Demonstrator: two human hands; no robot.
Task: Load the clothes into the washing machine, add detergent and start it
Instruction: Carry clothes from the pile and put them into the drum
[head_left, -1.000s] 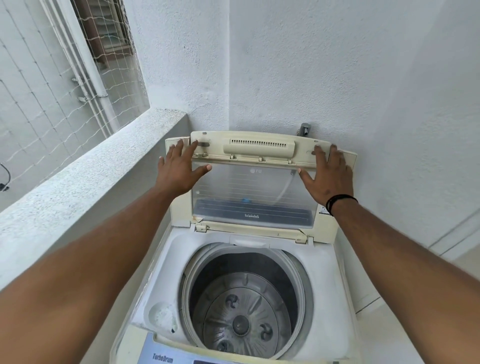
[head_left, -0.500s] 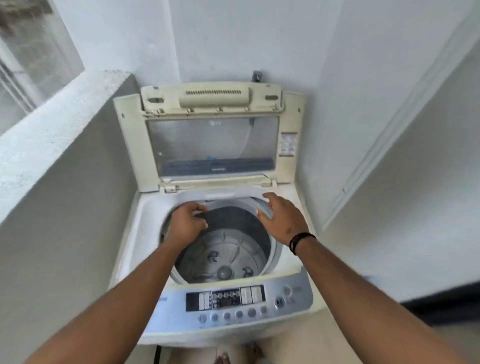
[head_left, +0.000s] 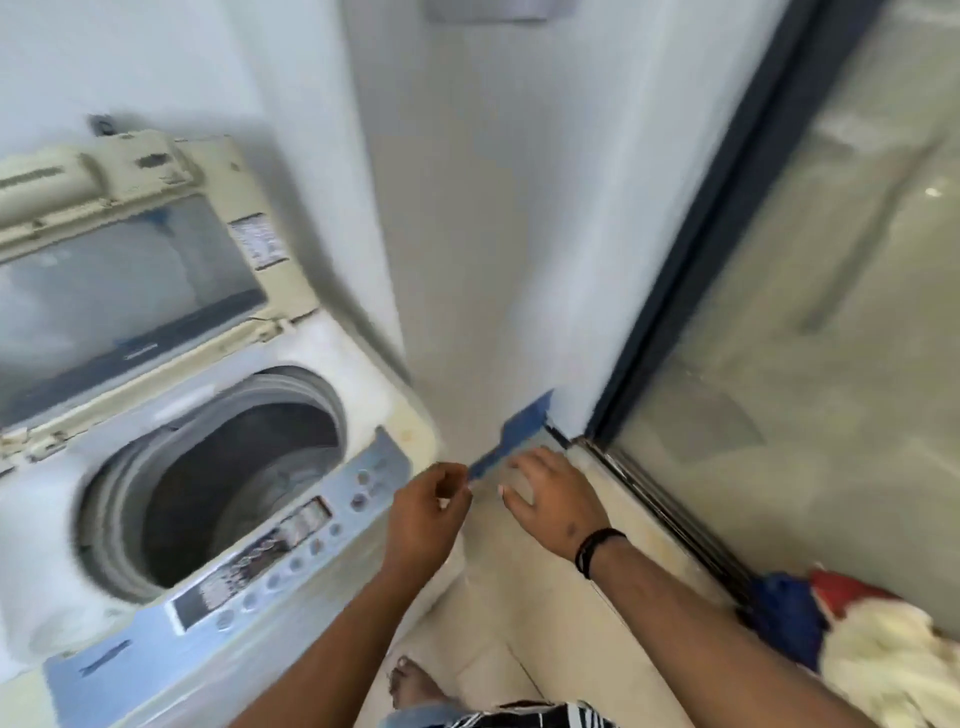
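Note:
A white top-loading washing machine (head_left: 363, 374) stands at the left with its lid (head_left: 130, 280) raised against the wall. Its drum (head_left: 234, 478) looks bare inside. The blue control panel (head_left: 291, 545) runs along the front edge. A pile of clothes (head_left: 857, 639), blue, red and cream, lies on the floor at the lower right. My left hand (head_left: 426, 514) hangs in the air to the right of the panel, fingers loosely curled, holding nothing. My right hand (head_left: 550, 493) is beside it, fingers relaxed and spread, holding nothing. The picture is blurred by motion.
A white wall rises behind and to the right of the machine. A dark-framed sliding glass door (head_left: 691, 260) stands at the right, its track (head_left: 660, 509) running along the tiled floor. Blue tape (head_left: 514, 436) sticks to the wall's base. My bare foot (head_left: 415, 680) shows at the bottom.
Both hands left the drum's rim and moved right, off the machine. The view swung right and down, bringing the glass door and the clothes pile into sight.

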